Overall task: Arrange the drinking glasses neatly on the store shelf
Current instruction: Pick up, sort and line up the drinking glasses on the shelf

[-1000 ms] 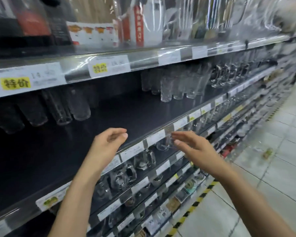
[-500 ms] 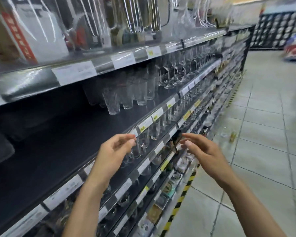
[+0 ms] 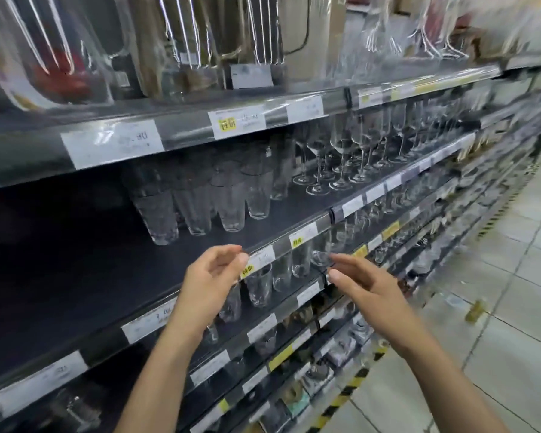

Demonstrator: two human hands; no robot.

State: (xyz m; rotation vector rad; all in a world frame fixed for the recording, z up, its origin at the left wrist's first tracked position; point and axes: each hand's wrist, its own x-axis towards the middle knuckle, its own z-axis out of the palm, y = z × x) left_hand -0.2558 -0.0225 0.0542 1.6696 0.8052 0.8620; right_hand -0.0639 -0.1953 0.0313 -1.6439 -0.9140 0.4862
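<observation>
Both forearms reach up from the bottom edge. The left hand [image 3: 211,278] hovers in front of the lip of the dark shelf [image 3: 75,270], its fingers loosely curled toward the thumb with nothing between them. The right hand [image 3: 366,285] is just beside it, well clear of the shelf edge, fingers relaxed and nearly straight, also holding nothing.

Directly behind the hands, on the tier below, a row of small clear glasses [image 3: 281,273] stands upright along the front edge, under white and yellow price tags [image 3: 263,256]. Lower tiers hold boxed goods, too blurred to name.

On the dark shelf itself the near left stretch is bare board. Farther in, the drinking glasses [image 3: 200,201] stand as a loose cluster of tall tumblers, some nested in stacks, well apart from both hands. Beyond them to the right, stemmed wine glasses [image 3: 341,157] stand upright in rows running down the aisle.

The top shelf carries large clear pitchers [image 3: 44,57] and wrapped glassware; what is inside them cannot be told.

To the right, the tiled floor [image 3: 497,354] has yellow-and-black striped tape [image 3: 341,401] along the shelf base.
</observation>
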